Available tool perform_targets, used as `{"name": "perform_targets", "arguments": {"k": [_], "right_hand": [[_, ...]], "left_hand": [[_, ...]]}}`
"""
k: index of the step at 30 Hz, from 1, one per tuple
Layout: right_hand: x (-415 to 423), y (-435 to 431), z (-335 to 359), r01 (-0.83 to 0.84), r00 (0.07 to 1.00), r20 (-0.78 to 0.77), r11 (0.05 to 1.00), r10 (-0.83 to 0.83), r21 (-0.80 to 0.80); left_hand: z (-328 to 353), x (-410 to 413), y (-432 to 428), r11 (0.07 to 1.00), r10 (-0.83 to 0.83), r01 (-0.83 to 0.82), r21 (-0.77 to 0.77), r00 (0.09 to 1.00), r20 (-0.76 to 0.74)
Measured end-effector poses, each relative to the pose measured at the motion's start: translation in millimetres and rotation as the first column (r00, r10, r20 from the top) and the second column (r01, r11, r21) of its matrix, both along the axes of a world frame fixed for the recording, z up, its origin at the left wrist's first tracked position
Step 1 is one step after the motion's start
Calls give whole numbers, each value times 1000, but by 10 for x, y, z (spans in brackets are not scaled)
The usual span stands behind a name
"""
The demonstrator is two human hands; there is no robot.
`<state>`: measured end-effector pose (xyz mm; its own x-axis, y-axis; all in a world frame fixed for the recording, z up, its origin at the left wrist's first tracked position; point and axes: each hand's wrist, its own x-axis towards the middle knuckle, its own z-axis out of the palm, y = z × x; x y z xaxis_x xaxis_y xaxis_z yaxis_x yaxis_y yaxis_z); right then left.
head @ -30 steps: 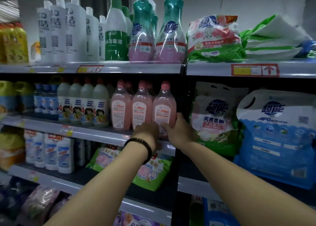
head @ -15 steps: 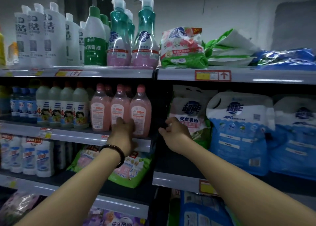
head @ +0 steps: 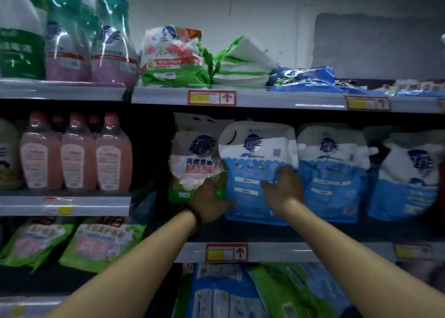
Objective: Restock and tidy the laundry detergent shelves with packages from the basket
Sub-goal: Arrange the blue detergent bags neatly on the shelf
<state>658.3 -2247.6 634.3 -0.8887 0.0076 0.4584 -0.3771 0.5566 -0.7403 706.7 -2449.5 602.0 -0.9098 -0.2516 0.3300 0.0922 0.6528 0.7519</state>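
On the middle shelf (head: 277, 251) the left hand (head: 209, 202) grips the blue pouch (head: 255, 149) by its edge, the right hand (head: 285, 190) pressing spread fingers (head: 284, 171) on its front.

I saw a pale grey wall (head: 277, 16) behind the top shelf, with a darker grey rectangular patch (head: 375, 45) towards its right and a faint vertical seam (head: 230, 9) left of that. The grey metal shelving (head: 277, 252) stood in two bays, and the left bay's shelf edge (head: 96, 205) sat higher than its neighbour's. Between the bays I made out only a dark gap (head: 149, 153). A red-bordered price tag (head: 212, 97) with a yellow block and an up arrow sat on the upper rail. The light was dim and bluish. A thin streak of glare (head: 320, 105) lay along that rail, and the recesses beneath were in deep shadow.
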Motion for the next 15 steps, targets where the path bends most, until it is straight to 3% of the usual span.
{"name": "perform_targets", "arguments": {"k": [2,5,10,15], "right_hand": [[-119,244,-44,1,1000,12,998,-1,-66],[-297,470,-144,-119,991,39,979,127,-165],[-540,524,-277,-274,954,67,941,292,-200],[-688,505,-340,-291,949,58,931,310,-222]], "left_hand": [[22,-176,66,990,-74,75,119,997,-13],[58,-423,26,973,-172,166,162,985,20],[-3,-796,-44,923,-272,255,289,962,20],[-148,-963,-28,858,-316,289,425,949,-7]]}}
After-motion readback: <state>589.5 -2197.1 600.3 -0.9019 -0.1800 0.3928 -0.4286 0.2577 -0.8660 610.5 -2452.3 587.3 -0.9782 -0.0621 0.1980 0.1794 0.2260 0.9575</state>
